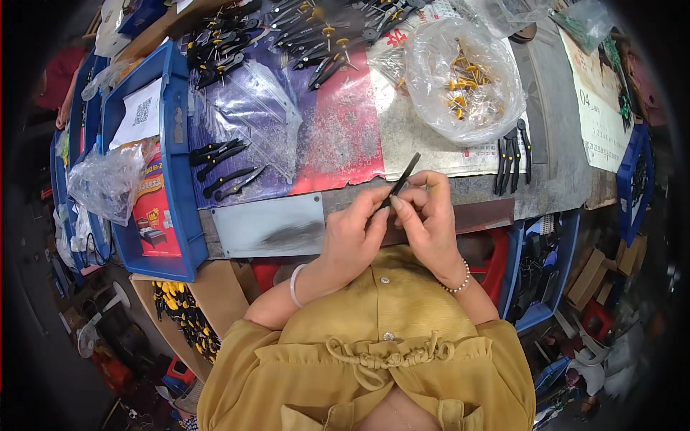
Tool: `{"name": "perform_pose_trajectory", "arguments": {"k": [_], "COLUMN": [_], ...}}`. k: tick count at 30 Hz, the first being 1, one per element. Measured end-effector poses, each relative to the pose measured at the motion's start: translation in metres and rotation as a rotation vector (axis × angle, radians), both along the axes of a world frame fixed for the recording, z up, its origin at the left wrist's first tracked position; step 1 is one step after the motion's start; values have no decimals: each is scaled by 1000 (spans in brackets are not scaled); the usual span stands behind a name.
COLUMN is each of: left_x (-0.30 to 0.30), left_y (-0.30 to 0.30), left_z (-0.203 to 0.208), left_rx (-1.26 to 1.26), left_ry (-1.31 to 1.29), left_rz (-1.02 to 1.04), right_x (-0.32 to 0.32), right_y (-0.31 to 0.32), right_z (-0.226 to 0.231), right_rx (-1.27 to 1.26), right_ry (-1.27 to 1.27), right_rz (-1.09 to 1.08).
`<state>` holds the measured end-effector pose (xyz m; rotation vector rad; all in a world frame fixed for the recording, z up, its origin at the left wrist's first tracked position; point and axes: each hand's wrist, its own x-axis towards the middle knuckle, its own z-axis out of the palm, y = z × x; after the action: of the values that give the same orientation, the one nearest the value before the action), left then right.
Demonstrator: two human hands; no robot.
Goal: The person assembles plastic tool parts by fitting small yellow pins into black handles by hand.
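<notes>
Between my two hands is a slim black tool (407, 174), seen nearly edge-on, its narrow end pointing away and to the right. My left hand (351, 235) pinches its lower part between thumb and fingers. The fingers of my right hand (430, 224) are bent around the same lower part, thumb against it. My fingers hide that end, so its exact kind is unclear. Just beyond, to the right, several black plier-like tools (510, 159) lie side by side. More black plier-like tools (223, 164) are at the left of the table.
A clear plastic bag (430, 93) holds yellow-headed metal pins. Black tools with yellow discs (327, 36) pile up at the back. A metal plate (269, 224) lies at the front edge. Blue bins (188, 215) stand left, another blue bin (569, 269) right; a cardboard box (223, 287) sits below.
</notes>
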<state>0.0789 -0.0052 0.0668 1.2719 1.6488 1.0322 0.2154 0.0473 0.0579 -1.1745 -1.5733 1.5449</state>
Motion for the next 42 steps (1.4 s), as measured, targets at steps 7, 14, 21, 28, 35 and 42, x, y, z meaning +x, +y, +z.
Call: {"name": "perform_pose_trajectory", "arguments": {"k": [7,14,21,28,35,42], "left_x": [-10,-11,-12,-15,-9,-14], "left_y": [-5,-8,-8,-11,-8,-18], "left_z": [0,-11,-11,-27,-14,-23], "left_rx": [-303,-482,-396,-566,-555,-379], "left_ry": [-790,-1156,-1082,-1697,-1470,-1287], "left_rz": [-59,-83,-131,-220,75,-46], "right_x": [14,11,6,3,2,-2], "right_y": [22,25,22,23,27,31], "right_z": [9,14,11,15,5,0], "right_rx": [-418,-452,-473,-614,-648,-561], "right_ry": [196,233,248,350,376,233], "right_rz": [17,119,139,139,116,100]}}
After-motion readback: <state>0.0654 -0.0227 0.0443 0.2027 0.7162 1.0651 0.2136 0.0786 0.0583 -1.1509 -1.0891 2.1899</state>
